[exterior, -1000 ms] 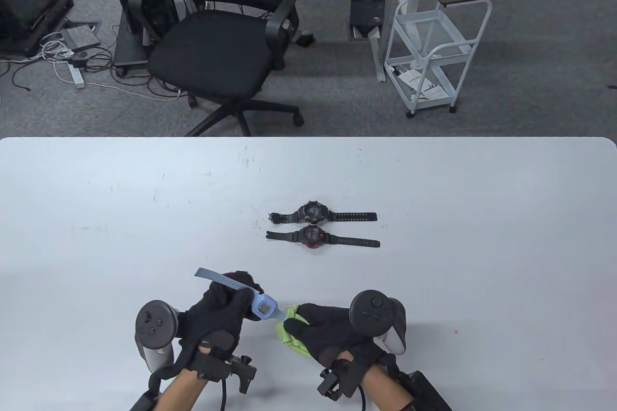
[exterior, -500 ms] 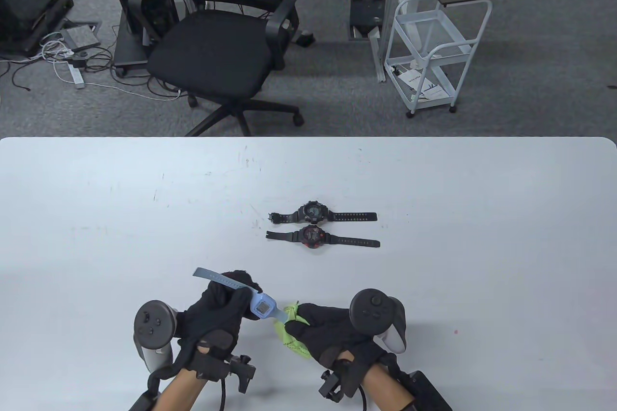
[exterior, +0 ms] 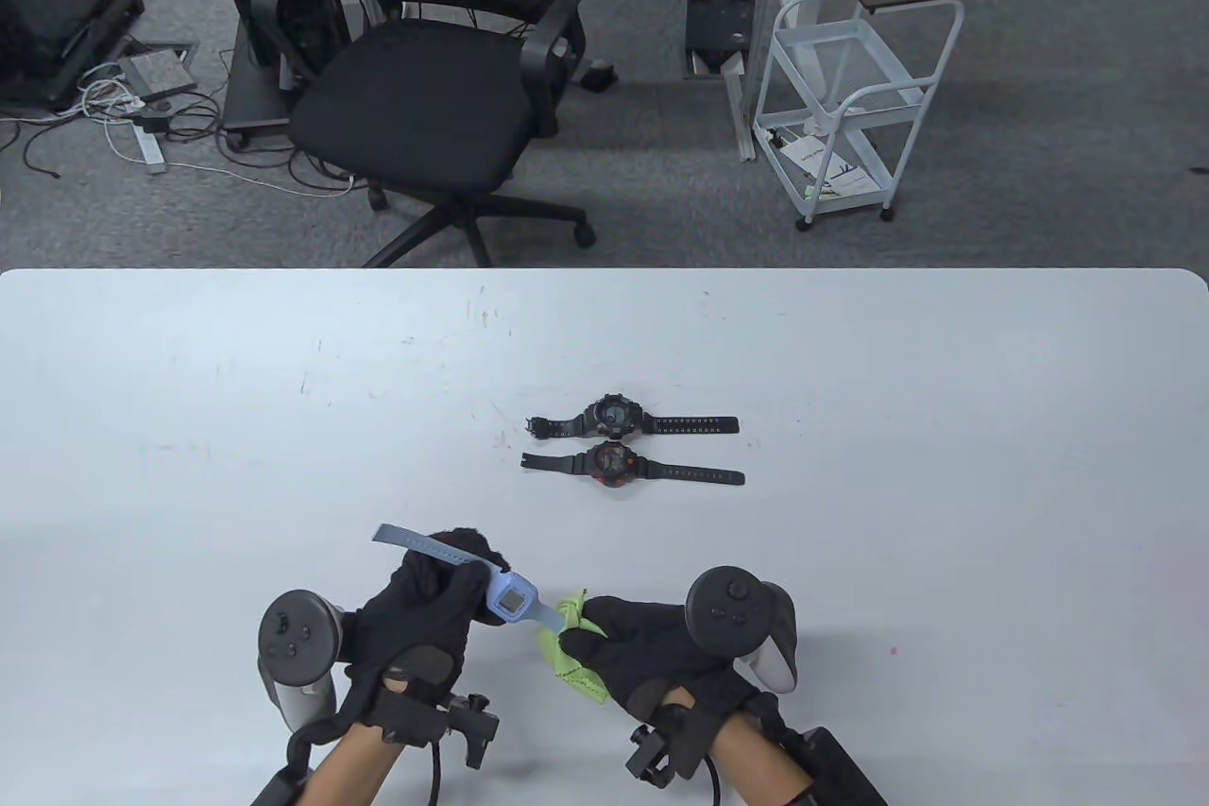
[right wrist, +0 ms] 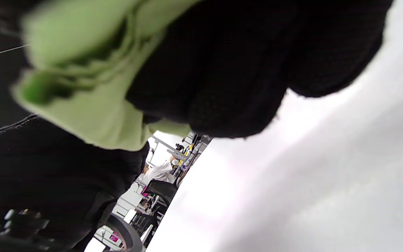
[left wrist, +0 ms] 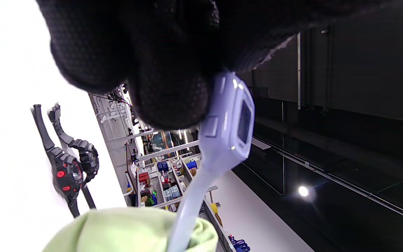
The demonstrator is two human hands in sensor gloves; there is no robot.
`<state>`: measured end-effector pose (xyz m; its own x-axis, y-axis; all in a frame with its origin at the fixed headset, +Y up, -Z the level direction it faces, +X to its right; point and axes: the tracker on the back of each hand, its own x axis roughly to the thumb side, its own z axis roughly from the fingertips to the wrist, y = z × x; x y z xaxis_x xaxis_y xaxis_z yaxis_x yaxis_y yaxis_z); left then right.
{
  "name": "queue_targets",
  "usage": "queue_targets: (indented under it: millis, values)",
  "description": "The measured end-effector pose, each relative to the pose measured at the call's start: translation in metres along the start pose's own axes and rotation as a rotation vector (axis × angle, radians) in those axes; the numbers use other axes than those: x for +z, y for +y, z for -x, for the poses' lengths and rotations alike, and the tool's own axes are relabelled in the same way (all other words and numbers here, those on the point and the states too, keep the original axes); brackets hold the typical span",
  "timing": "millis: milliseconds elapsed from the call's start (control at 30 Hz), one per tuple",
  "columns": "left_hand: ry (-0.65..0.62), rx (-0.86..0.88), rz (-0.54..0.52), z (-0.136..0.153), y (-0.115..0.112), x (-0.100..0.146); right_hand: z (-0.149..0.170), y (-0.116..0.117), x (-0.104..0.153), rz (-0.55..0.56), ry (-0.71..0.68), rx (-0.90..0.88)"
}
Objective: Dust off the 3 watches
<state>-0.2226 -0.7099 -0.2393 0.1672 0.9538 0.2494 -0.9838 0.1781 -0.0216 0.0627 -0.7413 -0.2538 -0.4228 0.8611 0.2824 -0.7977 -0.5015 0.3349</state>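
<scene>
1. Partly hidden, the blue watch (exterior: pixel 510 600) has one strap end buried in the green cloth (exterior: pixel 572 655).
2. Raised above the table (exterior: pixel 945 390), the left hand (exterior: pixel 425 612) curls its fingers round that watch.
3. Beside it, the right hand (exterior: pixel 652 650) pinches the cloth around the strap.
4. Two black watches (exterior: pixel 614 417) lie flat farther back.
</scene>
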Motion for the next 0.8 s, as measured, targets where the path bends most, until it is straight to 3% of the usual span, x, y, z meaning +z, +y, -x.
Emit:
queue_targets:
  millis: [800]
  values:
    - [-0.006,0.001,-0.012,-0.0007,0.0027,0.0004,0.0009,-0.0001,0.0007,0.003,0.003,0.007]
